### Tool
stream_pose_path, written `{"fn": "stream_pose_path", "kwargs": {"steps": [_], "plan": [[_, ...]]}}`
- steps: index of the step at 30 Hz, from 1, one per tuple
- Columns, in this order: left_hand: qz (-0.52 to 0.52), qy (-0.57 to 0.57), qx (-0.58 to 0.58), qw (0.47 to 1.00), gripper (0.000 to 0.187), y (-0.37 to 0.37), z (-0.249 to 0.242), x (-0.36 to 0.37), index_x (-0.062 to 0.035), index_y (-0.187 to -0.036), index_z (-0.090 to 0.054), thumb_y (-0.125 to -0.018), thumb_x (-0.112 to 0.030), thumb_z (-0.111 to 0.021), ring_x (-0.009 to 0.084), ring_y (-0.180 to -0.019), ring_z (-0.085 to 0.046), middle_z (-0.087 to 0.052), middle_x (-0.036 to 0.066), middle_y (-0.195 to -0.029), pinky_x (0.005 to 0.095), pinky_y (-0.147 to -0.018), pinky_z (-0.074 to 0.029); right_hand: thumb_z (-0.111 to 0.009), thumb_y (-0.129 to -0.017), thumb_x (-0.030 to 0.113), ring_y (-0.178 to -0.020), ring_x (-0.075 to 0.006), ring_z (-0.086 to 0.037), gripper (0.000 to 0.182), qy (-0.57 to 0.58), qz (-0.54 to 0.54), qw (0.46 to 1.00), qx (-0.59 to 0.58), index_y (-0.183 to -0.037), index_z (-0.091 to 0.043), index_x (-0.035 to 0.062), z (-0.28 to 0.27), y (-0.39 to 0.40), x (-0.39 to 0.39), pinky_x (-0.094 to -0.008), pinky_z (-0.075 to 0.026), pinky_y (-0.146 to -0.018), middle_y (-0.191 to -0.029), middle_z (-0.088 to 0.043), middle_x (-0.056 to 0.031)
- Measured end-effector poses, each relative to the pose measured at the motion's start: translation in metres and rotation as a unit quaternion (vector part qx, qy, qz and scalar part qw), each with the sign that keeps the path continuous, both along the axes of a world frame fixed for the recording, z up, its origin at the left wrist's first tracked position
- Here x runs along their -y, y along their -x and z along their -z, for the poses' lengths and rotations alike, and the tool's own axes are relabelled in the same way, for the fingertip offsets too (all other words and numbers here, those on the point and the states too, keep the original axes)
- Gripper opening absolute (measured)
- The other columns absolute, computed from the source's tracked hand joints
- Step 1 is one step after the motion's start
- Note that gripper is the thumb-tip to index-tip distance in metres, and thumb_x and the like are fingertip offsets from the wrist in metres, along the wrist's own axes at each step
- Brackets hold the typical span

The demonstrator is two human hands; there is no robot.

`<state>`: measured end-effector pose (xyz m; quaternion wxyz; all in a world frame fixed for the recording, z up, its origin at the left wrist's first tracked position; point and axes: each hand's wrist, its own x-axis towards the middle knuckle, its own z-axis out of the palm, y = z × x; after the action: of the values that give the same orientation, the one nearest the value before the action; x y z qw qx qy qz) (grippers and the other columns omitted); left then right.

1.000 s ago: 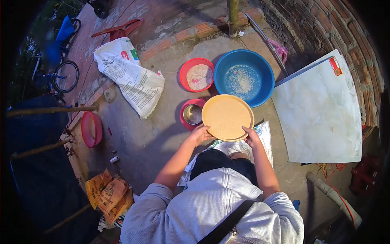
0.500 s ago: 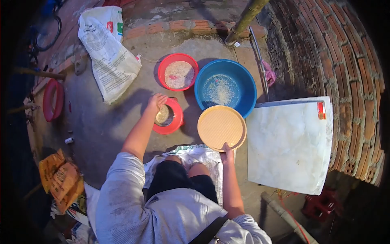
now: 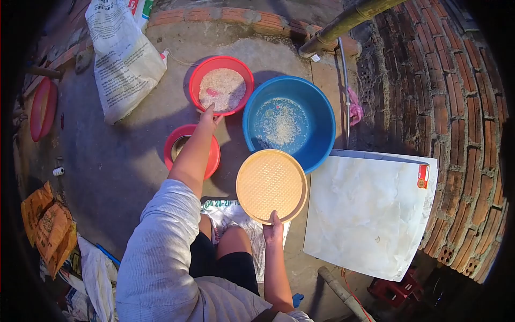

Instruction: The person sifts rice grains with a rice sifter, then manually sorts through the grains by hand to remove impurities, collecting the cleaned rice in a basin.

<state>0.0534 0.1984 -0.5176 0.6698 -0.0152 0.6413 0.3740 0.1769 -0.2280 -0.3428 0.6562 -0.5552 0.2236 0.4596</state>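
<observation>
My left hand (image 3: 211,115) grips the near rim of a red basin (image 3: 194,80), thumb over the edge and fingers below it. Pale rice-like grain (image 3: 222,88) fills much of that basin, with a small pink item lying on top. My right hand (image 3: 274,229) holds a round tan tray (image 3: 272,185) by its near edge; its surface has a woven-looking pattern. The tray partly overlaps the near side of a blue basin (image 3: 328,129), where whitish grain (image 3: 283,126) is scattered on the bottom. Under my left forearm stands a second red container (image 3: 212,160), partly hidden, with something in it.
A white printed sack (image 3: 126,70) lies at the upper left. To the right is a white panel (image 3: 370,209) beside a brick wall (image 3: 456,134). A bamboo pole (image 3: 348,28) stands at the back, and orange bags (image 3: 53,233) lie at the lower left.
My left hand has moved from the smaller red container forward to the rim of the red grain basin. My right hand still holds the tan tray. The view has shifted.
</observation>
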Motion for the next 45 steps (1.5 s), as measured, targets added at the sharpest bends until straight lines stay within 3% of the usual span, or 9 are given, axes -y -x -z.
{"fn": "stream_pose_path", "kwargs": {"steps": [8,12,14,20,24,30,34,37,45], "plan": [[0.068,0.064,0.149,0.984,0.022,-0.002,0.006,-0.029,-0.0071,-0.102,-0.050,-0.082,-0.012,-0.059,0.0201,-0.076,-0.059,-0.055,0.008,-0.090,0.0305,-0.061,-0.054,-0.059,-0.087,0.013,-0.105,-0.0223,-0.056,0.040,0.010,-0.001,1.000,0.003,-0.124,-0.044,0.0068,-0.009,-0.004,0.014,-0.0411,-0.047,-0.091,-0.114,-0.057,-0.0057],[0.078,-0.042,-0.052,0.995,0.022,0.030,-0.075,-0.012,-0.0044,-0.098,-0.051,-0.076,-0.006,-0.056,0.0204,-0.068,-0.059,-0.057,0.007,-0.080,0.0316,-0.060,-0.053,-0.058,-0.087,0.014,-0.107,-0.0236,-0.055,0.044,0.013,-0.001,1.000,0.010,-0.127,-0.041,0.0078,-0.014,-0.009,0.015,-0.0420,-0.047,-0.093,-0.118,-0.055,-0.0075],[0.170,-0.108,-0.075,0.977,0.029,0.068,-0.117,-0.001,-0.0109,-0.104,-0.050,-0.075,-0.010,-0.056,0.0188,-0.074,-0.059,-0.058,0.005,-0.092,0.0311,-0.058,-0.051,-0.057,-0.088,0.016,-0.108,-0.0247,-0.055,0.045,0.029,-0.013,0.998,0.049,-0.129,-0.039,0.0082,-0.024,-0.009,0.009,-0.0431,-0.047,-0.093,-0.119,-0.054,-0.0093],[0.245,-0.257,-0.118,0.927,0.025,0.114,-0.309,0.073,-0.0026,-0.098,-0.052,-0.073,-0.006,-0.051,0.0186,-0.061,-0.058,-0.058,0.009,-0.080,0.0284,-0.043,-0.044,-0.053,-0.091,0.020,-0.109,-0.0258,-0.053,0.046,-0.012,-0.056,0.994,0.091,-0.132,-0.035,0.0087,-0.056,-0.014,-0.027,-0.0409,-0.048,-0.091,-0.120,-0.053,-0.0107],[0.177,-0.274,-0.081,0.942,0.025,0.109,-0.379,0.116,0.0003,-0.097,-0.052,-0.072,-0.002,-0.051,0.0176,-0.053,-0.055,-0.055,0.007,-0.072,0.0279,-0.036,-0.039,-0.050,-0.093,0.033,-0.115,-0.0263,-0.050,0.050,-0.070,-0.090,0.987,0.110,-0.131,-0.034,0.0044,-0.083,-0.014,-0.065,-0.0406,-0.043,-0.095,-0.126,-0.049,-0.0119],[0.276,-0.427,-0.226,0.831,0.025,0.094,-0.434,0.156,0.0024,-0.104,-0.051,-0.079,0.001,-0.048,0.0130,-0.044,-0.050,-0.059,0.010,-0.079,0.0249,-0.036,-0.039,-0.044,-0.094,0.043,-0.108,-0.0200,-0.051,0.052,-0.106,-0.145,0.973,0.143,-0.130,-0.037,0.0050,-0.160,-0.013,-0.101,-0.0335,-0.042,-0.091,-0.120,-0.051,-0.0084],[0.280,-0.425,-0.184,0.841,0.018,0.086,-0.449,0.179,0.0048,-0.089,-0.060,-0.078,-0.007,-0.054,0.0193,-0.060,-0.061,-0.063,0.011,-0.072,0.0327,-0.052,-0.048,-0.042,-0.095,0.041,-0.109,-0.0191,-0.051,0.055,-0.178,-0.136,0.958,0.179,-0.136,-0.032,0.0046,-0.199,-0.013,-0.096,-0.0314,-0.041,-0.091,-0.124,-0.050,-0.0089],[0.245,-0.542,-0.231,0.770,0.018,0.079,-0.450,0.183,0.0044,-0.094,-0.058,-0.079,-0.003,-0.053,0.0117,-0.047,-0.053,-0.061,0.008,-0.074,0.0249,-0.038,-0.040,-0.042,-0.095,0.040,-0.110,-0.0190,-0.051,0.054,-0.157,-0.145,0.957,0.195,-0.135,-0.034,0.0046,-0.216,-0.014,-0.084,-0.0322,-0.041,-0.092,-0.122,-0.051,-0.0086],[0.230,-0.585,-0.260,0.733,0.016,0.076,-0.492,0.186,0.0052,-0.089,-0.059,-0.080,-0.007,-0.055,0.0119,-0.046,-0.053,-0.061,0.008,-0.071,0.0265,-0.039,-0.040,-0.039,-0.096,0.041,-0.106,-0.0234,-0.055,0.052,-0.216,-0.075,0.960,0.163,-0.128,-0.039,0.0010,-0.220,-0.025,-0.067,-0.0361,-0.044,-0.091,-0.118,-0.054,-0.0123]]}}
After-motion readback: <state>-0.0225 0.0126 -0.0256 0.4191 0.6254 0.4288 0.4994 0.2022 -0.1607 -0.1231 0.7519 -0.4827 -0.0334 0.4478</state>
